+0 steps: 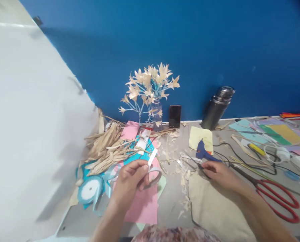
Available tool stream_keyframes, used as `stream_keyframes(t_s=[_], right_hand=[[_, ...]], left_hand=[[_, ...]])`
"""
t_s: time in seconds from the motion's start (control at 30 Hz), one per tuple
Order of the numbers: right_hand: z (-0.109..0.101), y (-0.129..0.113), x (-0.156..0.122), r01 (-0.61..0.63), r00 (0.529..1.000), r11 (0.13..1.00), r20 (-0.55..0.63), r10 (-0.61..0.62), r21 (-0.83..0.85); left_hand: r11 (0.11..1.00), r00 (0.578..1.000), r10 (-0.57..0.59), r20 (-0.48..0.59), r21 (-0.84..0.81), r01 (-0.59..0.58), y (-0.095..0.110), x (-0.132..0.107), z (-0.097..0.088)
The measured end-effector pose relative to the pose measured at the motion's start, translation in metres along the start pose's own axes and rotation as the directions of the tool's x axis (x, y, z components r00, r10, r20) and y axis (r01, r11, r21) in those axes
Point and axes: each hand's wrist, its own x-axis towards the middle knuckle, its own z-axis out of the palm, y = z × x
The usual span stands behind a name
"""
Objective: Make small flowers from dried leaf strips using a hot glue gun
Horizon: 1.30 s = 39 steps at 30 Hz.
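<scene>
My left hand [131, 178] holds a roll of white tape [155, 176] above the pink paper, and a short loose end [153, 158] sticks up by the thumb. Closed around a slim, dark, pointed metal tool [198, 164], my right hand [219, 173] is over the top of a beige cloth [212, 205]; fingers hide the tool's grip. Just beyond that hand is a blue glue gun [202, 151] on a yellow paper pad [194, 134]. Large red-handled scissors [278, 198] rest to the right, their blades partly behind my right hand.
Dried husks [106, 144] and a light-blue ribbon spool [91, 190] lie left. Pale handmade flowers [150, 80] in a clear bottle, a phone [175, 116] and a dark flask [216, 109] stand by the blue wall. Cables, coloured sheets [288, 134] and a yellow cutter [256, 149] are right.
</scene>
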Motion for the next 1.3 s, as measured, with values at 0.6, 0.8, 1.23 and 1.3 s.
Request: stream_keyframes(t_s=[0.6, 0.8, 1.23, 1.3], right_hand=[[0.06, -0.076, -0.004, 0.206, 0.963, 0.959, 0.135, -0.234, 0.193], [0.06, -0.085, -0.004, 0.194, 0.957, 0.956, 0.173, -0.234, 0.222], [0.066, -0.085, -0.006, 0.128, 0.963, 0.941, 0.186, -0.193, 0.315], [0.066, -0.084, -0.007, 0.148, 0.962, 0.943, 0.176, -0.207, 0.297]], left_hand=[[0.877, 0.955, 0.287, -0.072, 0.42, -0.231, 0.013, 0.004, 0.029], [0.861, 0.955, 0.283, -0.089, 0.462, -0.212, 0.013, 0.002, 0.028], [0.797, 0.957, 0.289, -0.02, 0.559, -0.229, 0.009, 0.0, 0.021], [0.796, 0.958, 0.287, -0.013, 0.559, -0.231, 0.01, -0.001, 0.02]])
